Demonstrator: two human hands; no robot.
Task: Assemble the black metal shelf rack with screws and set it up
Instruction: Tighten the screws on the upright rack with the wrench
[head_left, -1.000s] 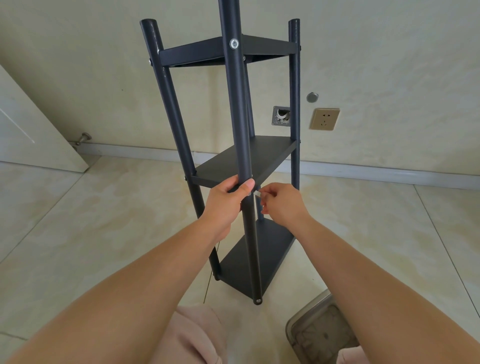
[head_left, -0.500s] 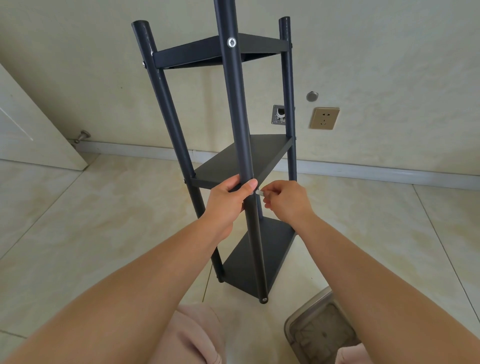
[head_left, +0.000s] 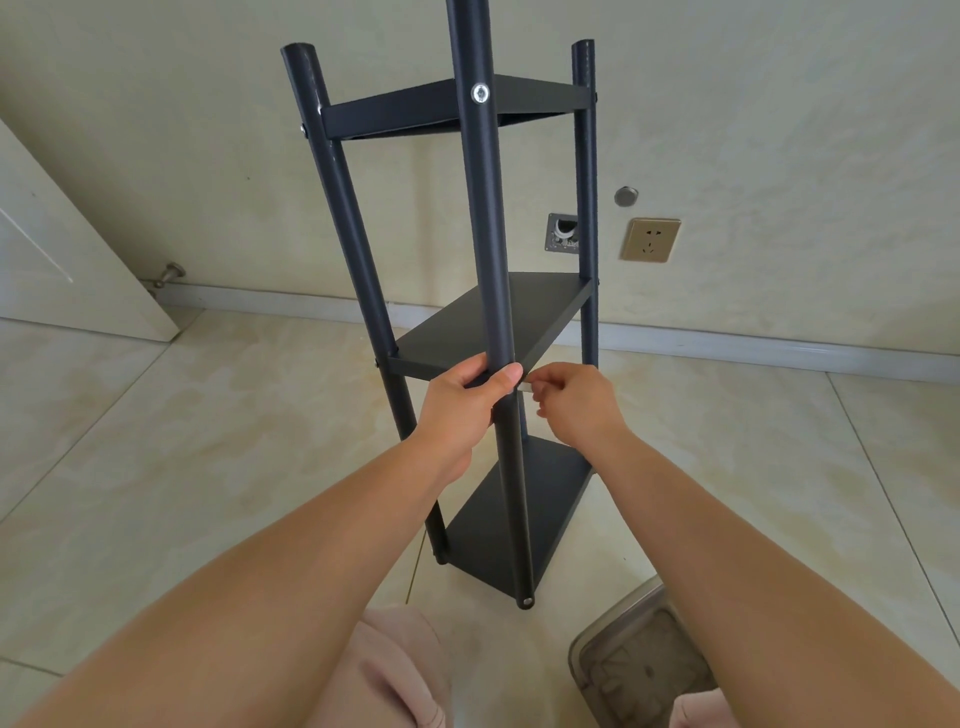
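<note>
Still the same grip, rack (head_left: 488, 249) steadier.

Only one view is given, worn on the head and aimed forward and down. The tall black metal shelf rack (head_left: 488, 322) is seen from close up, dead centre, its top cut off. Behind the rack a cream wall (head_left: 779, 104) is faced; below it, glossy beige floor tiles (head_left: 182, 441).

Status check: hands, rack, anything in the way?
Left hand grips front post at middle shelf. Right hand pinches small silver tool beside that post. Rack upright on floor. Nothing blocking.
</note>
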